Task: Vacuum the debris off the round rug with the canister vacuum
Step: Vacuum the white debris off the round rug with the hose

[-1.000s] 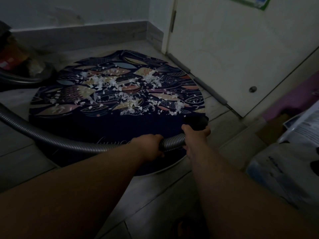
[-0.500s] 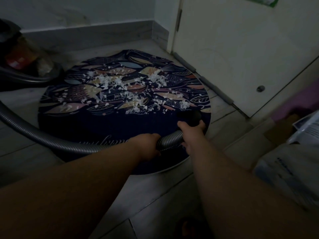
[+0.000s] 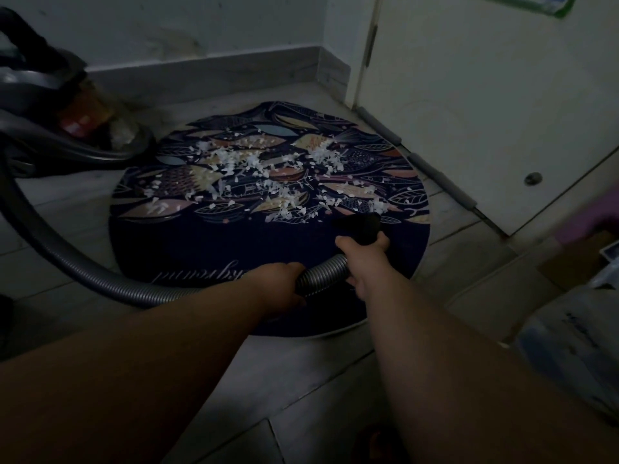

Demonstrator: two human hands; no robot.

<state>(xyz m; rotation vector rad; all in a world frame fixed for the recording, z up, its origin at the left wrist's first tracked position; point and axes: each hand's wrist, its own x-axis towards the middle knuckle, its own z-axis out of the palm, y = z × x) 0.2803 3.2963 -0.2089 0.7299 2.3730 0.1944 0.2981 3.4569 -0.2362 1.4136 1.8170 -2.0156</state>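
The nozzle (image 3: 360, 226) now lies inward of the 4 o'clock rim of the round rug (image 3: 234, 242), where it sat a second ago. Its mouth is just beside the nearest debris (image 3: 268, 169). Your right hand (image 3: 363, 259) curls its fingers (image 3: 384, 241) round the nozzle neck, and your left hand (image 3: 284, 283) grips the hose (image 3: 100, 279). Debris spans centre to 12 o'clock, so pickup is only starting.

Dim, underexposed view; the far wall (image 3: 201, 25) and door (image 3: 485, 95) at right catch the most light. Near forearms sink into shadow, and the right edge blurs.
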